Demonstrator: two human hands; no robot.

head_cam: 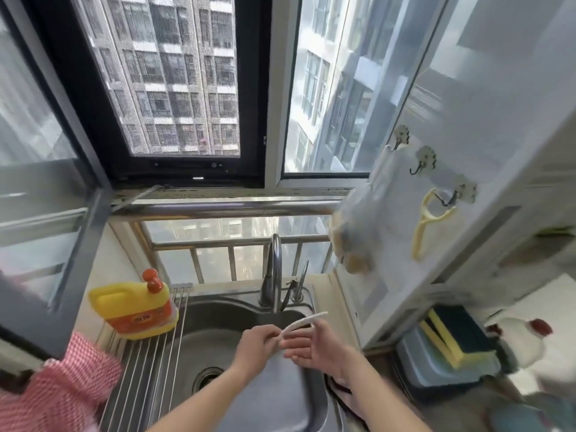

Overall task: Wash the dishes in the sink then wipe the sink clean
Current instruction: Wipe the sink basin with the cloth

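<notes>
From my head camera I look down at the steel sink (199,344), with both my arms reaching out over the basin. My left hand (254,342) has its fingers curled round the near end of a thin, curved white dish (300,322), seen edge-on, which arcs up and to the right beneath the tap (274,269). I cannot tell what kind of dish it is. My right hand (314,347) is just beside the left, palm turned up and fingers stretched out loosely under the dish; it grips nothing, and whether it touches the dish I cannot tell. The drain (207,380) lies in the basin below my left forearm.

On the wire drying rack (146,357) at the sink's left edge stands a yellow detergent bottle (134,307) with a red cap. A red checked cloth (62,385) lies at the lower left. On the right, a yellow and dark sponge (452,335) rests in a grey tray (436,374), and a yellow peeler (427,222) hangs from a hook on the cabinet side.
</notes>
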